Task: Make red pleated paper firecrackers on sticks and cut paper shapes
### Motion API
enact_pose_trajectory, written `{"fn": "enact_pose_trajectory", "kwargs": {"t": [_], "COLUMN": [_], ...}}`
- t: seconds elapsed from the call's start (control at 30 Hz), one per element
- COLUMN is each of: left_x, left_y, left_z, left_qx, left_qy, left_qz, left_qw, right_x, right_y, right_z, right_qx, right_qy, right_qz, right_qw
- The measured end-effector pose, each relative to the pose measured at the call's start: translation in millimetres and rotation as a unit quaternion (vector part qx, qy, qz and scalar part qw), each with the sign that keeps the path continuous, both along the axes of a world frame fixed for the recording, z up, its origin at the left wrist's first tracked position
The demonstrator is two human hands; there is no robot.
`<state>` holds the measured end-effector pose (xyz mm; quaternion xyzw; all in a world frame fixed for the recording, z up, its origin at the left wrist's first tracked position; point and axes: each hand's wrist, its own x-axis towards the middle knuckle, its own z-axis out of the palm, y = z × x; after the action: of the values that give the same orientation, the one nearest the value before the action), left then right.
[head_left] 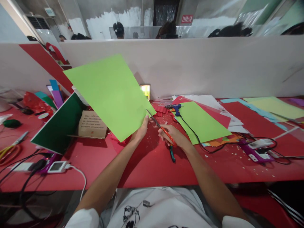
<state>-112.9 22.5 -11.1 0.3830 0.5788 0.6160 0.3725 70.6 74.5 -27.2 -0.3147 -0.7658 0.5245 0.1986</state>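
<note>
The left hand (142, 129) pinched the green sheet (109, 95) suitably by its edge; it seemed light, bendable. The right hand (174, 136) held scissors (165, 131).

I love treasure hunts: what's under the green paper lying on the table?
Orange paper peeks out along the near edge of the green paper, and a pinkish-red sheet shows past its far side. Whatever's under the middle is covered.

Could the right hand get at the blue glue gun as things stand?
Probably, but not freely: the right hand is holding the scissors. The glue gun lies just beyond, with nothing seen covering it.
</note>
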Motion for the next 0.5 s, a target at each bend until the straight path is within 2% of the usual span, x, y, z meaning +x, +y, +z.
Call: {"fn": "enact_pose_trajectory", "kwargs": {"t": [0.1,0.23,0.37,0.5], "left_x": [0.0,-1.8,-2.4,-0.7], "left_y": [0.4,0.5,1.0,2.6], "left_z": [-1.5,-3.3,-3.1,-3.9], "left_qx": [0.004,0.008,0.013,-0.005], "left_qy": [0.071,0.117,0.111,0.070], "left_qz": [0.031,0.036,0.030,0.026], "left_qw": [0.997,0.992,0.993,0.997], "right_x": [-0.7,-2.2,-5.0,-6.1], "right_y": [0.0,1.1,-0.5,-3.0], "right_z": [-1.2,-2.8,-1.8,-0.7], "right_qx": [-0.018,-0.055,-0.079,-0.043], "right_qy": [0.012,0.025,0.027,0.028], "right_qz": [-0.004,-0.011,-0.023,-0.020], "right_qw": [1.000,0.998,0.996,0.998]}}
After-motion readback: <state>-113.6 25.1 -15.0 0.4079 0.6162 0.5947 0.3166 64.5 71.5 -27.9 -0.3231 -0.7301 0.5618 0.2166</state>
